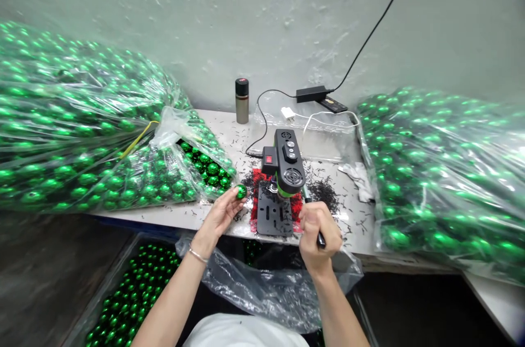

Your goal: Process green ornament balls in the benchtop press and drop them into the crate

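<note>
Between the fingertips of my left hand (225, 210) is a shiny green ball (241, 191), just left of a small black bench drill press (289, 158). My right hand (320, 232) is wrapped round the black-gripped lever handle (321, 240) on the machine's right side. The machine has a red switch, vents on top and a slotted black base plate (274, 216), which stands on a red sheet (297, 207). Black shavings (322, 191) lie thick around the base. What sits under the machine's head is mostly hidden.
Clear bags of green balls flank the table, a torn-open left bag (102, 134) and a right bag (435, 172). Below the front edge is a ball-filled container (135, 287) with plastic film (262, 287). A bottle (241, 101) and a power adapter (310, 94) stand behind.
</note>
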Tool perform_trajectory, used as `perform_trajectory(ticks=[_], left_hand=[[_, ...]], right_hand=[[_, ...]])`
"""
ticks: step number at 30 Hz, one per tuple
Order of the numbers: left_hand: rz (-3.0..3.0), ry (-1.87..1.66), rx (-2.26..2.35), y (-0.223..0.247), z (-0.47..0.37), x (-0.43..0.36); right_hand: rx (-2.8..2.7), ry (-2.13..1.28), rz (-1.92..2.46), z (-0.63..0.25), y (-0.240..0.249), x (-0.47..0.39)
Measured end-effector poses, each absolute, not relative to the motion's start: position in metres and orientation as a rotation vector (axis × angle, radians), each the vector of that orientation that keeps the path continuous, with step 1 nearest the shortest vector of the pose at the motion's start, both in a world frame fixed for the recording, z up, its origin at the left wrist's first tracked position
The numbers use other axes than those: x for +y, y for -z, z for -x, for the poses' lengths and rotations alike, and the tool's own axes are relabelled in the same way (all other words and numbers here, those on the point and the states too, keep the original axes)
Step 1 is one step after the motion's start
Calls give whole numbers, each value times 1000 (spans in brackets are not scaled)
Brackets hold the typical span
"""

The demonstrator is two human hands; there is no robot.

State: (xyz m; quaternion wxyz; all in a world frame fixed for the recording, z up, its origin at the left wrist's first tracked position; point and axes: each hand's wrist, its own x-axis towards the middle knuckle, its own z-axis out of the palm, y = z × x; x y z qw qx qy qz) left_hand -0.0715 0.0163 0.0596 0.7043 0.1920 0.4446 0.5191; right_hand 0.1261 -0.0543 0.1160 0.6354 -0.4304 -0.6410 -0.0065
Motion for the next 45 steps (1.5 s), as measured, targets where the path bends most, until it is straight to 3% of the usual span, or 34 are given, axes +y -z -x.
perform_trajectory(ticks=[8, 16, 21, 45], left_hand=[[-632, -1046, 991, -45, 22, 5], [-1634, -990, 1404, -26, 6, -3], [-2039, -1082, 1369, -15, 5, -5], [-2041, -1117, 1253, -6, 5, -1]], right_hand=[[-1492, 20, 991, -127, -118, -56], [-1516, 15, 1018, -128, -116, -58], [-1528, 10, 1017, -129, -115, -59], [-1461, 153, 867, -131, -27, -45]])
